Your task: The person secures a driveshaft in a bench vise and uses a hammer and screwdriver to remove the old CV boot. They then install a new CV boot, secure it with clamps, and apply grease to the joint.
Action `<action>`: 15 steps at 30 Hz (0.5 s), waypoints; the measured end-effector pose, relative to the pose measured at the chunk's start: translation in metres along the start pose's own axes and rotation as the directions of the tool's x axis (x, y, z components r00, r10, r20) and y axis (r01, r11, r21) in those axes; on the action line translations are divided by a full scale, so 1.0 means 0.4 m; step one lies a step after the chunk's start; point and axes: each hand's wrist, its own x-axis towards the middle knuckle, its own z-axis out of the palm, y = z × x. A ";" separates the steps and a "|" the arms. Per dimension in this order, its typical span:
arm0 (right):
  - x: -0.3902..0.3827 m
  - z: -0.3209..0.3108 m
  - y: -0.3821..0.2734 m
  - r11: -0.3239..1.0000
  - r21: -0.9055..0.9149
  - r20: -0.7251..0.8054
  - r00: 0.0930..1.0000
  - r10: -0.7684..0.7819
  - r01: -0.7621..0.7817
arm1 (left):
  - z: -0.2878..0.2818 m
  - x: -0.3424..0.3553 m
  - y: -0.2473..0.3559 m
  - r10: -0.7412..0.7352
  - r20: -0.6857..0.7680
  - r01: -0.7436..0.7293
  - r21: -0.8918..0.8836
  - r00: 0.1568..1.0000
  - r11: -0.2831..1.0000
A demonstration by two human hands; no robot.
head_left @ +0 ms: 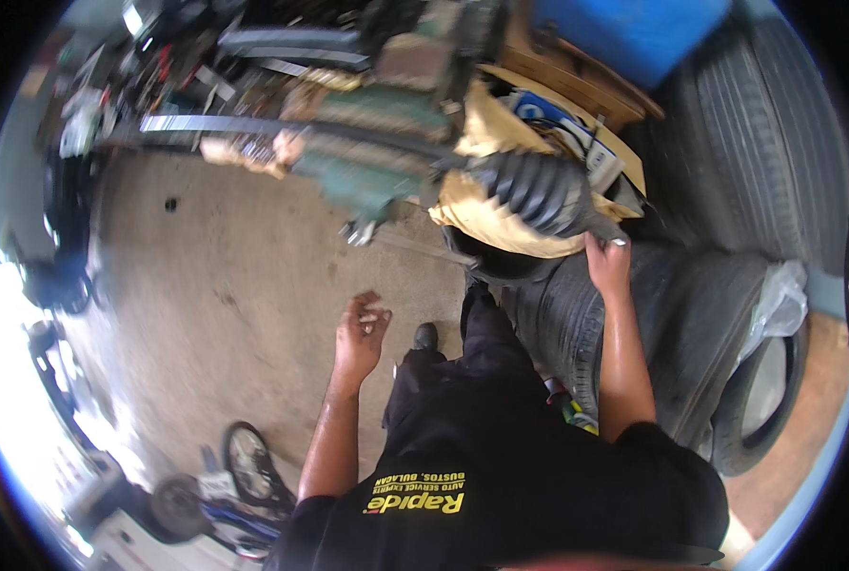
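My right hand (609, 257) is closed around the near end of a drive shaft with a black ribbed rubber boot (534, 193). The boot lies tilted over a yellow sack (486, 214), which hangs in a dark round container. My left hand (361, 328) is held in the air above the floor, its fingers loosely curled and apart, with nothing visible in them. Motion blurs the far side, so I cannot tell whether a long grey bar (244, 125) there belongs to the shaft or to the cluttered bench.
Large black tires (672, 324) are stacked at my right, with more behind them. A blue container (629, 33) stands at the far right near boxes. The far bench (377, 105) is crowded with parts. A small wheeled bike (248, 462) is at the lower left on the concrete floor (225, 276).
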 end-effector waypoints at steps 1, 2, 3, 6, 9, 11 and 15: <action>0.057 -0.033 -0.007 0.994 -0.049 -0.055 0.993 -0.102 0.099 | 0.039 0.043 0.073 0.042 -0.070 -0.051 -0.133 0.997 0.990; 0.119 -0.050 -0.017 0.996 -0.023 -0.119 0.989 -0.083 0.081 | 0.066 0.079 0.133 0.087 -0.155 -0.127 -0.270 0.984 0.955; 0.187 -0.066 -0.017 0.998 0.028 -0.162 0.985 -0.052 0.057 | 0.075 0.107 0.185 -0.018 -0.173 -0.040 -0.330 0.985 0.943; 0.372 -0.124 0.018 0.984 0.166 -0.270 0.963 -0.015 0.062 | 0.097 0.151 0.264 -0.074 -0.185 0.016 -0.299 0.980 0.954; 0.531 -0.168 0.076 0.978 0.200 -0.271 0.963 0.001 0.055 | 0.092 0.143 0.274 -0.139 -0.214 0.087 -0.236 0.967 0.968; 0.593 -0.181 0.107 0.989 0.136 -0.168 0.983 0.072 -0.049 | 0.082 0.135 0.274 -0.029 -0.172 0.041 0.066 0.985 0.997; 0.573 -0.158 0.126 0.995 -0.043 0.220 0.971 0.098 -0.091 | 0.072 0.124 0.284 0.009 -0.084 0.025 0.402 0.996 0.915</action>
